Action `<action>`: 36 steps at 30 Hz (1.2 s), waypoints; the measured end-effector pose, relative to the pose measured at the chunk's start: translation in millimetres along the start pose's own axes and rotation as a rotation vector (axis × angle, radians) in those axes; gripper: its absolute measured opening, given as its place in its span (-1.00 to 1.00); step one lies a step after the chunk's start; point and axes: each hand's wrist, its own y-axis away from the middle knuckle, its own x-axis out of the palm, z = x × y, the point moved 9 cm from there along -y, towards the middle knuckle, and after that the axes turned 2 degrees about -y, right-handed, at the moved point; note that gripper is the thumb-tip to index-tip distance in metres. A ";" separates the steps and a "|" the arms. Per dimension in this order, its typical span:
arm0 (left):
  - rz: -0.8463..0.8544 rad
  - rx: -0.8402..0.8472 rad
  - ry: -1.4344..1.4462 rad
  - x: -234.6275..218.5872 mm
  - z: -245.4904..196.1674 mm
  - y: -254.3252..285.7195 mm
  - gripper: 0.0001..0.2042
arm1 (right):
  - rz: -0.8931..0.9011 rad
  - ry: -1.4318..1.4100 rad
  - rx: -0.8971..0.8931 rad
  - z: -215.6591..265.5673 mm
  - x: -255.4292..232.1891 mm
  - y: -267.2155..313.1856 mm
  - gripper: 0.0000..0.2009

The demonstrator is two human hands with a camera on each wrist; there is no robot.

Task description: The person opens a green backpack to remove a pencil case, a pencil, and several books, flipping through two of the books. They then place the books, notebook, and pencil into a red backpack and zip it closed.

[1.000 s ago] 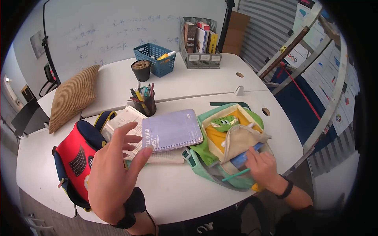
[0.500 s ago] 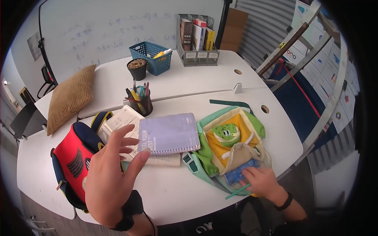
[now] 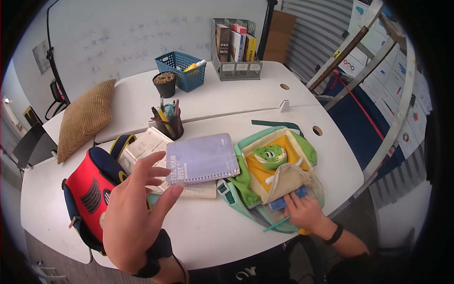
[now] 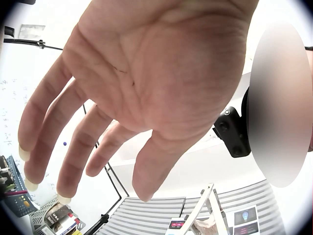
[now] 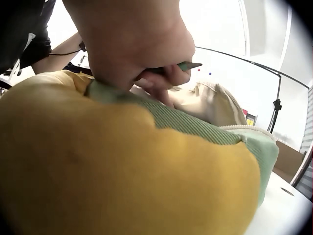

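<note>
My right hand (image 3: 305,213) reaches into the front of a green and cream backpack (image 3: 309,151). It holds a green pencil (image 3: 276,224), whose dark pointed tip shows past the curled fingers in the right wrist view. Its fingertips are at a blue item (image 3: 279,203), partly hidden under the cream flap (image 3: 286,179). Higher up in the bag, a green pouch with a face (image 3: 270,155) lies on the yellow lining. My left hand (image 3: 137,208) hovers over the table, fingers spread and slightly bent, near a purple spiral notebook (image 3: 203,158). Nothing is in its palm.
An open book (image 3: 146,144) lies partly under the notebook. A red and navy backpack (image 3: 87,189) stands at the left. Behind are a pen holder (image 3: 171,127), plant pot (image 3: 165,86), blue basket (image 3: 191,78), grey file rack (image 3: 236,73) and brown cushion (image 3: 87,118).
The right hand moved down, then slightly left, keeping the pencil. The blue item, more exposed half a second ago, is now more covered by the hand and cream flap. The left hand stays put.
</note>
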 end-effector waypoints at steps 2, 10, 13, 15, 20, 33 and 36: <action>0.000 -0.007 0.005 -0.6 2.1 0.1 -0.49 | -0.063 0.028 -0.005 -5.6 -10.9 -1.9 -0.60; 0.004 -0.004 -0.011 -1.4 5.2 -2.3 -0.49 | -0.255 -0.149 0.089 -26.4 -82.7 -5.5 -0.75; 0.007 0.007 -0.024 0.1 3.9 -3.4 -0.49 | -0.330 -0.174 0.150 -34.0 -127.0 -6.1 -0.79; 0.013 0.028 -0.041 2.7 2.4 -4.4 -0.50 | -0.374 -0.195 0.242 -53.4 -150.4 -5.5 -0.79; 0.016 0.093 -0.020 11.5 -8.0 -5.2 -0.50 | -0.472 -0.236 0.524 -100.6 -186.7 8.6 -0.77; 0.076 -0.029 1.141 53.8 -28.0 -21.9 -0.53 | -0.862 -0.339 -0.118 -10.1 -187.2 -96.8 -0.81; -0.085 -0.145 1.371 32.6 3.3 -36.6 -0.60 | -0.603 -0.347 -0.474 50.5 -169.3 -156.7 -0.91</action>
